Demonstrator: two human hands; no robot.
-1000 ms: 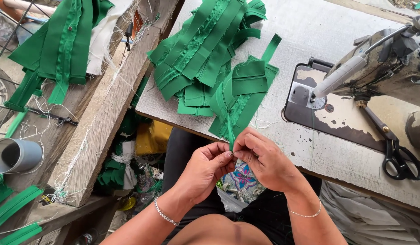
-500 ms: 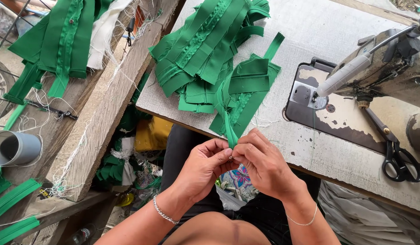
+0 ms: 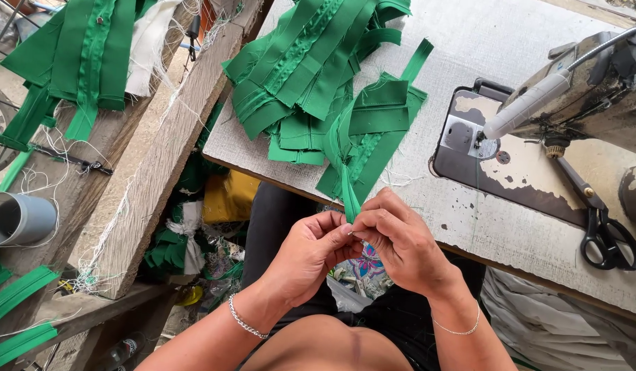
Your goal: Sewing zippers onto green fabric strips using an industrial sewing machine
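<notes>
My left hand [image 3: 309, 255] and my right hand [image 3: 400, 242] meet just below the table's front edge, fingertips pinched together on the lower end of a green zipper strip [image 3: 345, 180]. The strip runs up from my fingers onto a green fabric piece [image 3: 376, 130] lying on the grey table [image 3: 510, 41]. A small metal bit shows between my fingertips; I cannot tell what it is. Each wrist wears a thin bracelet.
A pile of green fabric pieces [image 3: 307, 62] lies at the table's back left. A worn sewing machine [image 3: 579, 89] stands right, black scissors [image 3: 606, 237] beside it. More green strips [image 3: 77, 62] hang over wooden planks [image 3: 160, 165] left. A grey pipe [image 3: 19, 218] sits far left.
Both hands have stayed pinched on the strip's end, shifting slightly up toward the table edge. Fingers have adjusted a little; nothing else has moved.
</notes>
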